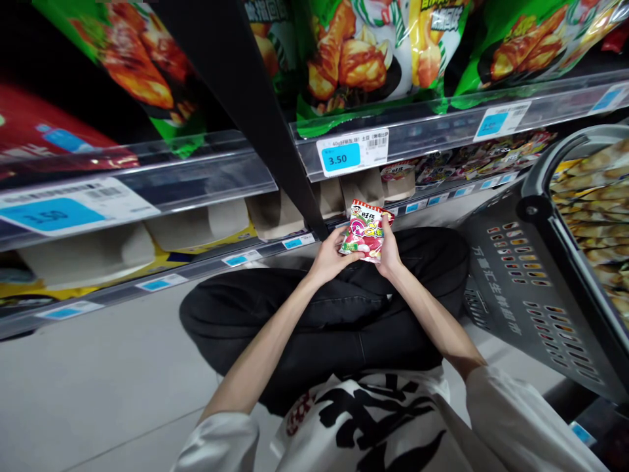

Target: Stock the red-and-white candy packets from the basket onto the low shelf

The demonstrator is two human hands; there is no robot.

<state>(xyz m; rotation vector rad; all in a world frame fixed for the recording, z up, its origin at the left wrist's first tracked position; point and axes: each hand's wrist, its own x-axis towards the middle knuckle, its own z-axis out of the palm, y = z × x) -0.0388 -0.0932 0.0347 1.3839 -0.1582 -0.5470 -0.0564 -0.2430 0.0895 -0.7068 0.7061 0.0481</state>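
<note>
Between my two hands is a small candy packet (365,231), white and pink with a red striped top edge and a cartoon face. My left hand (332,255) grips its left and lower edge, thumb across the front. On the right side my right hand (390,250) holds the packet's edge, fingers partly hidden behind it. The packet is held above my crossed legs (319,301), close to the bottom shelf. Beyond it stand open cardboard display boxes (362,189), one of them with similar packets inside.
A grey shopping basket (521,288) with slotted sides stands at my right; packaged goods (594,223) show behind its rim. Green chip bags (354,65) fill the shelf above, over a price tag (339,157) reading 3.50. A black upright post (255,98) divides the shelves.
</note>
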